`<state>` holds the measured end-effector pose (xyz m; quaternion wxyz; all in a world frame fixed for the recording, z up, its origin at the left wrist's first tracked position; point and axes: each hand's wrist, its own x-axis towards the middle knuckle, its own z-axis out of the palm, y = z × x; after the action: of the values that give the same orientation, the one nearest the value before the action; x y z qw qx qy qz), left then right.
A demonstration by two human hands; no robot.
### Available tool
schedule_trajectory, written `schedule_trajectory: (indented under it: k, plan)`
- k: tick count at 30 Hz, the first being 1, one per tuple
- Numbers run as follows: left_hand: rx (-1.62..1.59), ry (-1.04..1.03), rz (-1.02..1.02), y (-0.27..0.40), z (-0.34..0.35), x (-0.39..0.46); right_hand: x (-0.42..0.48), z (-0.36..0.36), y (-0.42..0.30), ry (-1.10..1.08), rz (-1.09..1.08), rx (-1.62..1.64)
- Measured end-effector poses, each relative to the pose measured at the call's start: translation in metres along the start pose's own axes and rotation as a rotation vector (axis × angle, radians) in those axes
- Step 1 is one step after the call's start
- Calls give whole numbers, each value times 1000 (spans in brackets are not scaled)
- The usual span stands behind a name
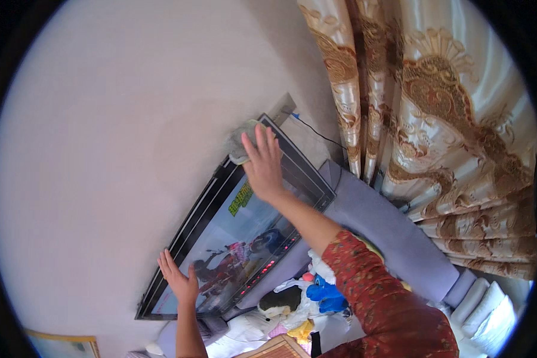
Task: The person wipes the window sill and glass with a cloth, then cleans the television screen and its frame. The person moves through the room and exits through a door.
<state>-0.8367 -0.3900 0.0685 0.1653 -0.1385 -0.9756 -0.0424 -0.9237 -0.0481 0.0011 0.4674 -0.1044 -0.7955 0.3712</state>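
Observation:
A wall-mounted television (232,241) with a lit screen runs diagonally across the middle of the view. My right hand (264,165) presses a grey-green cloth (240,141) against the television's upper corner, where the cloth overlaps the frame and the wall; its fingers lie spread over the cloth. Lower left, my left hand (179,279) rests against the television's upper edge with its fingers extended and nothing held in it. The screen shows a picture of a motorcycle and some writing.
A wall socket (287,109) with a black cable (317,134) sits beside the television. Patterned curtains (443,103) hang at right. Below are a purple padded sofa or headboard (385,223), a blue plush toy (326,293), other soft items and a framed picture (65,347).

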Motion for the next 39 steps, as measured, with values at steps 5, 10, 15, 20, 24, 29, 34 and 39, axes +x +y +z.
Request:
schedule_trajectory:
  k: [5,10,15,20,24,29,34,39]
  plan:
    - [80,15,14,2,-5,-8,-65,46,50,141,304,-48]
    - [155,48,23,2,8,-8,-194,75,163,277,776,-13]
    - [316,119,106,-15,25,-7,-315,89,259,68,1194,-278]
    - [369,116,62,-15,18,-10,-309,96,254,114,1404,0]
    - [339,128,71,-12,21,-4,-208,85,198,630,1003,583]
    - [306,115,42,-6,22,-6,-77,51,54,296,229,261]
    - [321,105,51,-12,21,-7,-98,52,100,231,204,231]
    - [345,144,70,-15,25,-6,-240,88,247,500,928,234]
